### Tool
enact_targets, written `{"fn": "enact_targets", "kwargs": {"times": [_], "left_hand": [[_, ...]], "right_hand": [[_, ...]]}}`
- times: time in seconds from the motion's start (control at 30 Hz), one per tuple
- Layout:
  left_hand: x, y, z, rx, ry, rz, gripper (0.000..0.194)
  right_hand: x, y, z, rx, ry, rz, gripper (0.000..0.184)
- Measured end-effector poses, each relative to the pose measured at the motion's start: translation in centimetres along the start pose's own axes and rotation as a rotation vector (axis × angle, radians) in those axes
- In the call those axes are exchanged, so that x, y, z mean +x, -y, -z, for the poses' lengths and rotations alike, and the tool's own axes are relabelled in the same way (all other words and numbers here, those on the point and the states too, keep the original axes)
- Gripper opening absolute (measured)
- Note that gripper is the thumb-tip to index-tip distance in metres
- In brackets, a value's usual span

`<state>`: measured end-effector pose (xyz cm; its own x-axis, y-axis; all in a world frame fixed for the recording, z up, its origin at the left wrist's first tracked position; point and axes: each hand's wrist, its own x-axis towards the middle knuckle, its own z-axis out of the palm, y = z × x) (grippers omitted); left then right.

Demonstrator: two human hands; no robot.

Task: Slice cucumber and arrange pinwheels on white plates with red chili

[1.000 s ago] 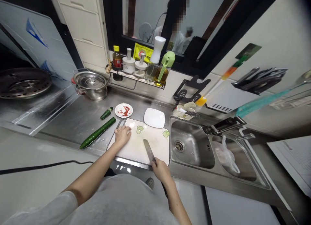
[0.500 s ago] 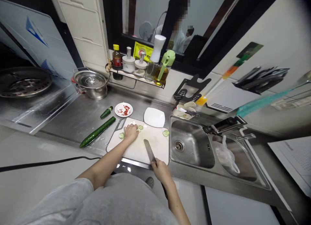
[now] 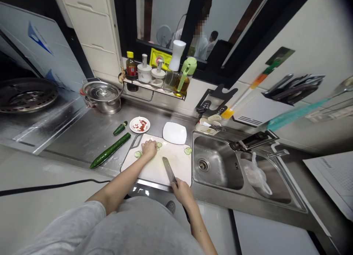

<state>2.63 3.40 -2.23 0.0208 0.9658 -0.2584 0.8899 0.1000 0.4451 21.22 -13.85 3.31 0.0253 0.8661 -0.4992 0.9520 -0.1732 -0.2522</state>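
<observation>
Cutting board (image 3: 154, 170), white with dark edging, lies at lower centre of the frame. Whole cucumber (image 3: 110, 151): slanted, left of the board, apart from it. Knife (image 3: 168, 168): blade above the board's right half, tip toward upper left; handle gripped by right hand (image 3: 182, 191), fingers wrapped round it; blade contact with board cannot be told. Squarish white dish (image 3: 174, 133): just beyond the board's upper edge. Round plate (image 3: 132, 127): upper left of board. Left hand (image 3: 149, 149): upper left part of board, fingers bent downward; grip cannot be told. Cucumber slices (image 3: 138, 154): either side of that hand, more at the board's right edge. Red bits (image 3: 142, 126): scattered on the round plate
</observation>
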Motion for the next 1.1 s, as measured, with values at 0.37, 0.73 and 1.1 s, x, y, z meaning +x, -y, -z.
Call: {"fn": "enact_targets", "kwargs": {"times": [0.37,0.73,1.1], "left_hand": [[-2.3,1.8,1.3,-0.210,0.118,0.075,0.025],[-6.1,4.0,1.4,-0.004,0.189,0.052,0.031],[-6.5,4.7,1.3,0.066,0.089,-0.067,0.030]], "right_hand": [[0.0,0.1,0.3,-0.012,0.030,-0.004,0.030],[-0.2,2.8,0.2,-0.068,0.069,0.055,0.032],[0.2,4.2,-0.6,-0.142,0.087,0.098,0.032]]}}
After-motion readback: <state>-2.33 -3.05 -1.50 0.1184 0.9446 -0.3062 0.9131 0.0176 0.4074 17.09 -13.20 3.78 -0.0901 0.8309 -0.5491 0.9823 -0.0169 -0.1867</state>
